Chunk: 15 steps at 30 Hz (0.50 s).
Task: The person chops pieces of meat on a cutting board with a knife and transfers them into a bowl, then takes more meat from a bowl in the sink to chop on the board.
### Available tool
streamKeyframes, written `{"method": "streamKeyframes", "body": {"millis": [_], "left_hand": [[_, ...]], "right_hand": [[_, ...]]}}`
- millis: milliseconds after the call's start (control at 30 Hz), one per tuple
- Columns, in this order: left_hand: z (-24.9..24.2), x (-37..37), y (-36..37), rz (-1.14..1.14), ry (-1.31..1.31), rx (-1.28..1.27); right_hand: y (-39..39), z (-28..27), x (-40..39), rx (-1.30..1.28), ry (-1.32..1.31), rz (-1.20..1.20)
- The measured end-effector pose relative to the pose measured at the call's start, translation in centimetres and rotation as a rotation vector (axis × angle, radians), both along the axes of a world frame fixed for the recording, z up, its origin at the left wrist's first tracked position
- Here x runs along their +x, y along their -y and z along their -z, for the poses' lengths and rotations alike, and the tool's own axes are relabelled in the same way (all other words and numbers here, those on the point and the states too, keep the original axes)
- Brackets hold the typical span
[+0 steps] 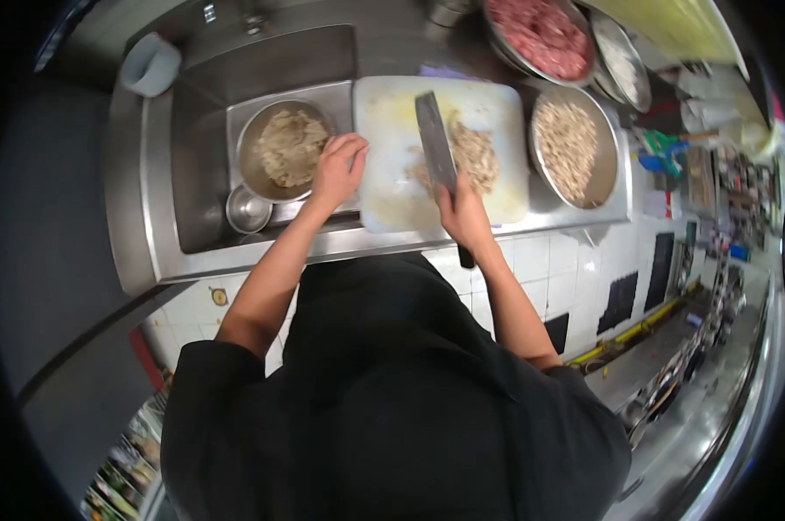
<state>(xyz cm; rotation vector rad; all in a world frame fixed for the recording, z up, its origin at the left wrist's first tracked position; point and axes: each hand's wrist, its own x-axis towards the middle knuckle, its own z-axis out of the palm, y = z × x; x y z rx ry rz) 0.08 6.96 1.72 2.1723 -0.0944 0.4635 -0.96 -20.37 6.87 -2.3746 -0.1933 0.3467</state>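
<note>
My right hand (468,213) grips a cleaver (436,135), its broad blade over the white cutting board (392,195). Chopped pale meat (475,161) lies on the board beside the blade, mostly to its right. My left hand (340,169) hovers by the right rim of a metal bowl (246,156) in the sink. Its fingers are loosely bent, with the thumb apart, and I see nothing in them. Larger pale meat pieces (288,148) fill that bowl. Right of the board, another metal bowl (605,174) contains small chopped pale pieces (566,143).
A small metal bowl (249,210) sits low in the sink (201,165). A white container (151,65) stands at the sink's back left corner. Behind the board's right side are a bowl of raw red meat (544,35) and a bowl of white stuff (620,69).
</note>
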Motion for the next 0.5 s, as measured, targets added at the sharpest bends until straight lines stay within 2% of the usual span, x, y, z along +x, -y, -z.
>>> {"method": "streamKeyframes", "body": {"millis": [33,100,133,167,200,233,267,300,367,400,467,500], "left_hand": [[0.5,-0.2,-1.0,-0.038,-0.009,0.012],[2.1,-0.7,-3.6,-0.132,-0.126,-0.144],[3.4,-0.9,-5.1,-0.144,-0.266,-0.214],[5.0,-0.8,-6.6,-0.169,-0.261,-0.224],[7.0,-0.7,-8.3,-0.161,-0.485,-0.147],[9.4,-1.1,-9.9,-0.142,-0.717,-0.075],[11.9,-0.9,-11.7,-0.084,-0.905,0.084],[15.7,-1.1,-13.5,-0.098,-0.911,0.064],[23.4,-2.1,-16.6,-0.188,-1.097,0.227],[25.9,-2.5,-18.3,-0.194,-1.110,0.206],[30.0,-2.1,-20.7,-0.362,-1.016,0.304],[31.2,-1.3,-21.1,-0.358,-1.027,0.283]], "right_hand": [[-0.4,0.6,-0.7,0.083,-0.012,-0.032],[-0.9,1.4,-1.5,0.060,-0.201,-0.092],[-0.5,2.5,-1.4,-0.043,-0.202,-0.119],[0.2,3.0,-1.0,-0.033,-0.151,-0.105],[0.8,2.9,-0.2,0.006,-0.155,-0.054],[1.2,2.5,0.9,-0.211,-0.188,-0.009],[2.2,4.1,1.1,-0.134,0.075,0.025],[2.0,3.0,1.8,-0.172,0.036,0.027],[0.2,0.6,2.3,-0.199,-0.059,0.080],[-0.8,0.3,1.9,-0.217,-0.040,0.099],[-2.6,1.0,1.0,-0.332,-0.038,0.142],[-3.5,1.4,0.6,-0.306,-0.036,0.067]]}}
